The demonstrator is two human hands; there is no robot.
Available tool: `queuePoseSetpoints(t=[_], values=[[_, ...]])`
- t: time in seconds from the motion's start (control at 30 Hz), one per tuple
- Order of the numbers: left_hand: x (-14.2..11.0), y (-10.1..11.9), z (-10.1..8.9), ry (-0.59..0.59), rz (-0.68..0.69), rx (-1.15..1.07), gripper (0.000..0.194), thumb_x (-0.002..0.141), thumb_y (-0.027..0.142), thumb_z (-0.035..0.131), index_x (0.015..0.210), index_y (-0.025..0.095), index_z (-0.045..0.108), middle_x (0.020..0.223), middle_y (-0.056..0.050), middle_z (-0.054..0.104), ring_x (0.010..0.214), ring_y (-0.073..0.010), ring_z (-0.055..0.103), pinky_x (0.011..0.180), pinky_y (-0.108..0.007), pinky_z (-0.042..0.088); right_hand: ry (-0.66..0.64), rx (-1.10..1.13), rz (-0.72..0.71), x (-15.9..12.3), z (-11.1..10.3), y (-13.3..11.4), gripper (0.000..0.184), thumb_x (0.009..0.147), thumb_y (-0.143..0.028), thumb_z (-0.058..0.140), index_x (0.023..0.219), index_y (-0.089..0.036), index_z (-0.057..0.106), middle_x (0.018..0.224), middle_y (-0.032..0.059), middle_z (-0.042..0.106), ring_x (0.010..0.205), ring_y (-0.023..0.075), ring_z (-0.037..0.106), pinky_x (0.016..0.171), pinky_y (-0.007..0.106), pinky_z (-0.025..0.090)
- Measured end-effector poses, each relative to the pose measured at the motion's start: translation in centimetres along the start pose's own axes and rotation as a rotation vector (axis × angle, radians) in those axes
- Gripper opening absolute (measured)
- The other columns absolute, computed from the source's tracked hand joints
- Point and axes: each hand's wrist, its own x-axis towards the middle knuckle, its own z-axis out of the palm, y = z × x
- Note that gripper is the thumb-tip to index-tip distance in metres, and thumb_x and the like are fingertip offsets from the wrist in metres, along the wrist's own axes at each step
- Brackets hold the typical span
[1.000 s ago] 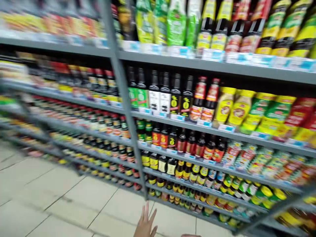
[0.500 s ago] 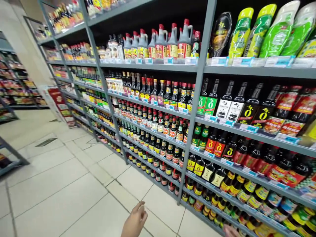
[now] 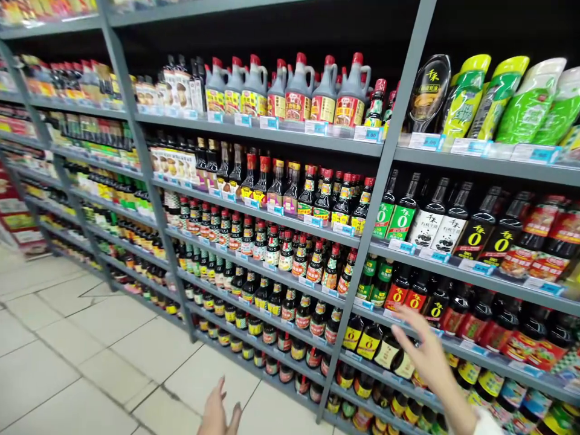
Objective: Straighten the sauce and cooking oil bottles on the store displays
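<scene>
My right hand (image 3: 423,350) is raised in front of the right-hand shelves, fingers stretched out and apart, holding nothing. Behind its fingertips stand sauce bottles with red labels (image 3: 399,293) and, a shelf lower, bottles with cream labels (image 3: 386,353). I cannot tell whether the fingers touch the shelf. Low at the bottom edge is my left hand (image 3: 218,411), thumb and fingers apart with nothing between them, over the tiled floor. Dark bottles with white panda labels (image 3: 426,220) stand one shelf above my right hand.
Grey shelving (image 3: 362,266) runs along the aisle, with an upright post between bays. Handled jugs with red caps (image 3: 299,90) fill an upper shelf. Green squeeze bottles (image 3: 528,103) stand at upper right. Pale floor tiles (image 3: 104,368) spread at lower left, near red boxes (image 3: 18,211).
My right hand has risen from the bottom edge to in front of the shelves. My left hand has shifted left and down. The view has turned right and closer to the shelves.
</scene>
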Motion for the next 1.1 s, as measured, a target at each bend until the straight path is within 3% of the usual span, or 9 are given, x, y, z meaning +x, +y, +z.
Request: queuePoseSetpoints(t=[0.13, 0.23, 0.37, 0.47, 0.57, 0.67, 0.8, 0.9, 1.1], values=[[4.3, 6.6, 4.1, -0.043, 0.169, -0.051, 0.067, 0.094, 0.047, 0.048, 0.153, 0.018, 0.034, 0.151, -0.019, 0.049, 0.135, -0.0341, 0.057, 0.109, -0.055, 0.052, 0.244, -0.228, -0.280, 10.5, -6.2, -3.1, 0.035, 0.092, -0.049, 0.065, 0.118, -0.028, 0.073, 0.132, 0.0103, 0.070, 0.127, 0.0310, 0.062, 0.115, 0.057, 0.042], [7.1, 9.6, 6.0, -0.026, 0.267, -0.040, 0.060, 0.098, 0.041, 0.046, 0.152, 0.018, 0.036, 0.154, -0.019, 0.047, 0.143, -0.0339, 0.049, 0.117, -0.058, 0.044, 0.360, -0.325, -0.395, 17.6, -8.0, -6.3, 0.037, 0.093, -0.046, 0.063, 0.124, -0.028, 0.070, 0.130, 0.0102, 0.070, 0.124, 0.0304, 0.064, 0.111, 0.051, 0.047], [9.1, 9.8, 7.5, 0.000, 0.277, -0.023, 0.056, 0.100, 0.038, 0.045, 0.152, 0.019, 0.040, 0.153, -0.018, 0.049, 0.143, -0.0333, 0.049, 0.117, -0.057, 0.045, 0.296, -0.388, -0.525, 25.9, -5.5, -10.6, 0.040, 0.091, -0.043, 0.062, 0.125, -0.022, 0.068, 0.129, 0.0130, 0.070, 0.124, 0.0323, 0.062, 0.109, 0.052, 0.048], [9.4, 8.5, 8.4, -0.002, 0.254, -0.008, 0.054, 0.099, 0.037, 0.047, 0.150, 0.021, 0.042, 0.153, -0.016, 0.049, 0.143, -0.0332, 0.050, 0.115, -0.057, 0.047, 0.274, -0.510, -0.596, 30.5, -1.5, -13.0, 0.037, 0.092, -0.042, 0.059, 0.122, -0.021, 0.068, 0.138, 0.0157, 0.063, 0.140, 0.0396, 0.045, 0.114, 0.062, 0.038], [9.5, 7.2, 9.2, -0.022, 0.227, -0.005, 0.053, 0.098, 0.035, 0.048, 0.149, 0.022, 0.043, 0.154, -0.015, 0.048, 0.141, -0.0325, 0.052, 0.111, -0.054, 0.051, 0.370, -0.725, -0.609, 32.3, 1.7, -13.8, 0.040, 0.093, -0.039, 0.058, 0.125, -0.018, 0.066, 0.157, 0.0195, 0.044, 0.147, 0.0480, 0.028, 0.113, 0.071, 0.028], [10.4, 6.4, 10.1, -0.068, 0.214, 0.007, 0.052, 0.097, 0.031, 0.048, 0.149, 0.025, 0.046, 0.155, -0.014, 0.047, 0.141, -0.0322, 0.052, 0.109, -0.050, 0.054, 0.369, -0.902, -0.628, 32.0, 3.1, -13.0, 0.044, 0.092, -0.034, 0.058, 0.132, -0.016, 0.062, 0.163, 0.0200, 0.034, 0.146, 0.0507, 0.029, 0.110, 0.072, 0.028], [13.2, 5.8, 11.1, -0.136, 0.283, -0.004, 0.054, 0.097, 0.027, 0.048, 0.150, 0.024, 0.048, 0.156, -0.015, 0.047, 0.141, -0.0326, 0.053, 0.106, -0.048, 0.056, 0.242, -0.958, -0.703, 31.6, 3.6, -12.0, 0.039, 0.093, -0.034, 0.057, 0.129, -0.022, 0.066, 0.153, 0.0147, 0.050, 0.143, 0.0449, 0.038, 0.111, 0.066, 0.032], [16.2, 5.9, 11.0, -0.193, 0.349, -0.011, 0.054, 0.098, 0.025, 0.046, 0.152, 0.024, 0.047, 0.156, -0.015, 0.046, 0.140, -0.0313, 0.053, 0.110, -0.051, 0.052, 0.261, -0.912, -0.660, 32.6, 4.4, -13.0, 0.040, 0.097, -0.038, 0.051, 0.131, -0.022, 0.065, 0.146, 0.0153, 0.056, 0.138, 0.0403, 0.046, 0.110, 0.061, 0.035], [23.2, 4.1, 7.8, -0.338, 0.461, -0.038, 0.055, 0.097, 0.024, 0.046, 0.153, 0.026, 0.046, 0.157, -0.016, 0.045, 0.134, -0.0290, 0.060, 0.099, -0.043, 0.060, 0.336, -0.834, -0.410, 36.3, 7.2, -15.8, 0.056, 0.097, -0.049, 0.049, 0.143, -0.017, 0.055, 0.130, 0.0187, 0.068, 0.117, 0.0382, 0.063, 0.099, 0.054, 0.045]])
